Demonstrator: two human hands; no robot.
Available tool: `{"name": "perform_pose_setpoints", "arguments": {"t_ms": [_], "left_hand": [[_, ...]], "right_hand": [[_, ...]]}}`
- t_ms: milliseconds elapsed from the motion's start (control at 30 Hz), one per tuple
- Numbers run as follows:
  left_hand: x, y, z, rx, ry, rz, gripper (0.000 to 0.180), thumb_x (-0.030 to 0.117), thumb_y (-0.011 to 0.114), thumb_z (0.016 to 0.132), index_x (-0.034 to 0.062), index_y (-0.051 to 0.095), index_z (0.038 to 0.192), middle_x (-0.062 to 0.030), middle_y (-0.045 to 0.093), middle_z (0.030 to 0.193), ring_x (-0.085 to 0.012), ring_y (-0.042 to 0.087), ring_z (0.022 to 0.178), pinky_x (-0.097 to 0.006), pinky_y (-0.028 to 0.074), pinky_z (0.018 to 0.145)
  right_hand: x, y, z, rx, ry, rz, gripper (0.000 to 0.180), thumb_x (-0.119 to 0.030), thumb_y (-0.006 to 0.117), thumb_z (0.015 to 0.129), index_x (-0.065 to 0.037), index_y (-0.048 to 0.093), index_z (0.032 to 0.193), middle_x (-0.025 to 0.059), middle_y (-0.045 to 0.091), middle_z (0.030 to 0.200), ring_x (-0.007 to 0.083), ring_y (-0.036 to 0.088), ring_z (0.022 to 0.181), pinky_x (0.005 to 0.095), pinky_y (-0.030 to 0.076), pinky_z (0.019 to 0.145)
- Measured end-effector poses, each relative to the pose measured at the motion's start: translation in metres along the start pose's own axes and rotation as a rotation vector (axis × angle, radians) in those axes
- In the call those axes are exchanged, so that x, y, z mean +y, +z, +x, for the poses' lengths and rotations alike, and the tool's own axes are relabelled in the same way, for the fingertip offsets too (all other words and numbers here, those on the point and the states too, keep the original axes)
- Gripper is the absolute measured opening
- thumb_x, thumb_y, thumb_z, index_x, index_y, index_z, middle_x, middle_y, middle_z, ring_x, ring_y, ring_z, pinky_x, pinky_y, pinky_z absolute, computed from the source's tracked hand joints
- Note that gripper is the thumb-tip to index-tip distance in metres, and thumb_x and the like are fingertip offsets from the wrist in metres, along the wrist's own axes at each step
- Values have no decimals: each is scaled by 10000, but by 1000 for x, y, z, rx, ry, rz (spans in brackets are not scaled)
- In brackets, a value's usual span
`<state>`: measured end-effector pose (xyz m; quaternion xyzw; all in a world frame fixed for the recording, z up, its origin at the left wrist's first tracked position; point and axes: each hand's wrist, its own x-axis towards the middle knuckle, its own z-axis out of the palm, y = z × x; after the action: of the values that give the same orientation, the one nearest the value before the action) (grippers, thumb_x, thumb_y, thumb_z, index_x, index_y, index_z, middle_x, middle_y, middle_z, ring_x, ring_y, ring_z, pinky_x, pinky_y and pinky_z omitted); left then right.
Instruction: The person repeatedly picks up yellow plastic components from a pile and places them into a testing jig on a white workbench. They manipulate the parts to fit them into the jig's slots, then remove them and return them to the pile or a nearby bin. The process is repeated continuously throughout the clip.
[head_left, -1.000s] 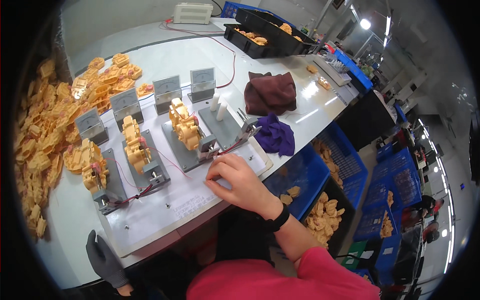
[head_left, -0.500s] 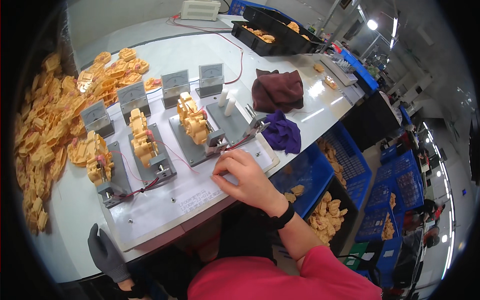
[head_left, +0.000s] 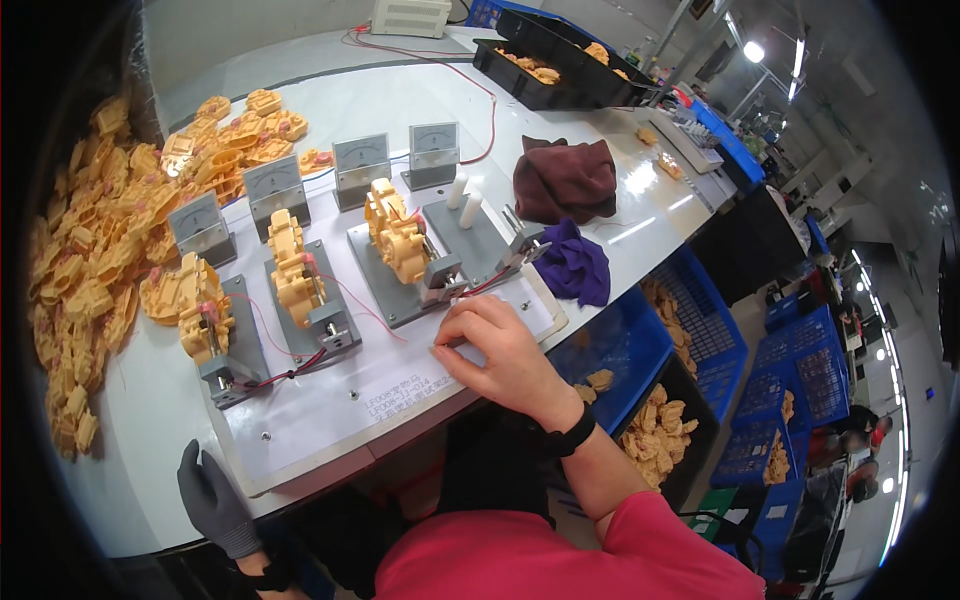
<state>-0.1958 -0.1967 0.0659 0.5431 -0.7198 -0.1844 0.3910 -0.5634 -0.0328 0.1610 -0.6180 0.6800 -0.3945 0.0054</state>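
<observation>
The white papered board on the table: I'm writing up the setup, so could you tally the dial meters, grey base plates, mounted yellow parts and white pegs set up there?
Dial meters: 4
Grey base plates: 4
Mounted yellow parts: 3
White pegs: 2
Total: 13

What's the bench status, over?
Gloved left hand at table edge. Bare right hand curled, grip unclear. Yellow parts on three fixtures. Thin red wire near right hand.

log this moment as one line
left hand: gloved, open, at edge of table | right hand: bare, fingers curled, over fixture board | yellow parts: three mounted | rightmost fixture: white pegs
</observation>
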Motion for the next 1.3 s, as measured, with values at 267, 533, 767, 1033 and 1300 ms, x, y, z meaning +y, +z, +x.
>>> {"name": "perform_pose_setpoints", "arguments": {"t_ms": [267, 533, 767, 1033, 1300], "left_hand": [[0, 0, -1, 26, -1, -18, 243, 87, 567, 982, -27, 628, 1187, -125, 670, 1124, -196, 631, 1014, -303, 487, 894], [18, 1, 1, 68, 32, 84, 218, 93, 609, 945, 10, 667, 1137, -48, 637, 879, -117, 510, 694, -257, 432, 648], [22, 0, 0, 110, 68, 39, 207, 70, 608, 934, 16, 677, 1121, -45, 630, 850, -115, 494, 661, -263, 428, 628], [22, 1, 1, 131, 100, 45, 193, 50, 616, 925, 15, 681, 1104, -54, 650, 859, -121, 513, 668, -263, 440, 637], [26, 1, 1, 139, 83, 57, 186, 61, 621, 925, 23, 687, 1095, -55, 660, 862, -124, 522, 668, -267, 445, 639]], "right_hand": [[1, 2, 2, 11, -34, -5, 120, -81, 714, 802, -47, 613, 858, 92, 595, 912, 301, 584, 908, 397, 455, 815], [1, -1, -3, -29, 69, 23, 120, -87, 722, 818, -44, 665, 915, 105, 624, 1006, 298, 593, 997, 381, 467, 904], [-2, -8, 1, -111, 112, 84, 116, -71, 704, 843, -28, 681, 948, 101, 631, 1003, 278, 600, 1001, 360, 480, 898], [-7, -8, 4, -106, 105, 56, 88, -29, 685, 853, 5, 674, 934, 111, 632, 980, 263, 615, 953, 345, 489, 858], [-5, -4, 2, -81, 130, 58, 81, -39, 678, 858, 5, 662, 924, 114, 627, 970, 291, 597, 968, 368, 473, 874]]}}
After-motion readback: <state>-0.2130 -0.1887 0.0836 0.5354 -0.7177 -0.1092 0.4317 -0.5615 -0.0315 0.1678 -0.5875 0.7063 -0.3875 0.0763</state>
